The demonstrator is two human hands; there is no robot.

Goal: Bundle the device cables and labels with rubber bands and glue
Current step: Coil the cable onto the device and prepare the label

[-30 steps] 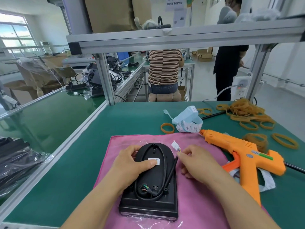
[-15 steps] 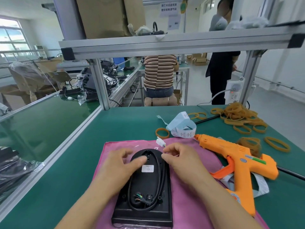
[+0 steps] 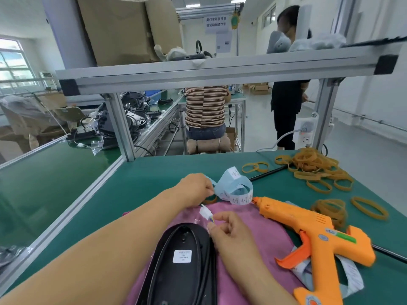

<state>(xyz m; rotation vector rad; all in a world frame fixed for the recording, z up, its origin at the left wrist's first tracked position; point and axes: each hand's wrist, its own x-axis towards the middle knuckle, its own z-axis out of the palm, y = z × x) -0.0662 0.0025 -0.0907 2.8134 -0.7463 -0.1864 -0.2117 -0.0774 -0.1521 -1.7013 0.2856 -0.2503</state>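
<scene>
Head view. The device [image 3: 187, 245] lies back-up on the pink cloth [image 3: 268, 234] on the table [image 3: 143, 179], with its long axis running from us toward the far edge.

The right hand [image 3: 233, 236] sits at the device's far right shoulder. Its thumb and forefinger pinch the thin wires of the cable [image 3: 211, 264] just behind the white connector [image 3: 205, 211], which points up and away to the left. The rest of the cable runs along the device's right edge.

The left hand [image 3: 196, 190] is beyond the connector, fingers curled at the near end of the label strip [image 3: 235, 190]. One rubber band [image 3: 212, 197] lies partly hidden just beneath them. We cannot tell whether those fingers hold the strip, the band or neither.

We judge that the coming move turns on this relation: band and labels lie just ahead of the connector, nearest the left hand. The glue gun [image 3: 308, 225] lies to the right, nearer the right hand, with its nozzle beside the label strip.
</scene>
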